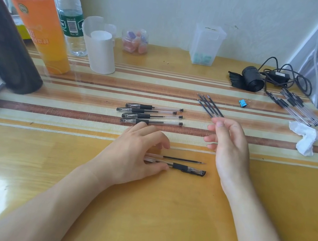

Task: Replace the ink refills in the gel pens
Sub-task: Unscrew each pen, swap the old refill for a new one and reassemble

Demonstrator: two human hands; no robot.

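Note:
A gel pen (184, 168) with a black grip and cap lies on the yellow table in front of me. A loose refill (183, 159) lies just behind it, parallel to it. My left hand (135, 154) rests over the rear ends of both; its thumb touches the pen's clear barrel and its fingers arch loosely above the refill. My right hand (228, 146) hovers to the right with relaxed fingers and holds nothing. Its fingertips are just in front of several dark refills (209, 106) laid side by side. Several capped gel pens (151, 115) lie in a row behind my left hand.
A pile of pens (300, 110) lies at the far right beside a crumpled tissue (304, 140), a blue binder clip (243, 103), black tape and a cable (287, 78). An orange drink cup (40, 31), a water bottle (70, 17), a white roll (102, 52) and jars stand at the back.

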